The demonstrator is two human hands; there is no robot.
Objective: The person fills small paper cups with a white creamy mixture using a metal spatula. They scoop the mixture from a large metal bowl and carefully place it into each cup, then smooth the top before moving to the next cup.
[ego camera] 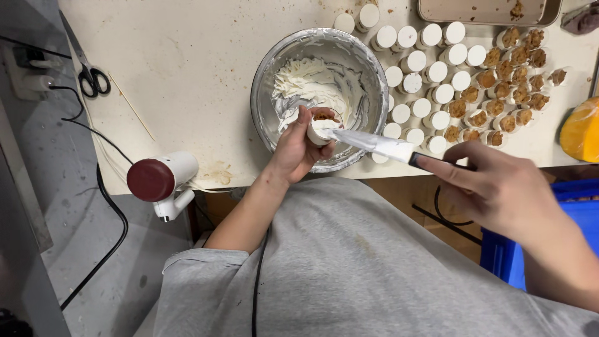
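From my seat I see the left hand (293, 150) closed around a small white cup (321, 130), held over the near rim of the steel mixing bowl (265, 93). The cup has a brown crumb filling with some white cream on it. The right hand (499, 187) has a closed grip on the dark handle of a palette knife (374, 145), index finger stretched along it; the cream-smeared blade reaches across to touch the top of the cup.

Judging progress from how things lie: on the counter (187, 62) to the right of the bowl stand two groups of cups. The cream-topped cups (430, 72), smooth and white, sit nearest the bowl; the crumb-topped cups (505, 93) farther right show bare brown filling. By rough look the two groups are of similar size, so I would put the work around halfway. The bowl holds a fair mound of whipped cream (309, 81) on its far-left side, the rest scraped thin.

Elsewhere on the counter lie scissors (90, 78) and a thin wooden skewer (131, 106); a white hand-held appliance with a dark red end (159, 178) hangs over the near edge. A metal tray (486, 12) sits at the top.
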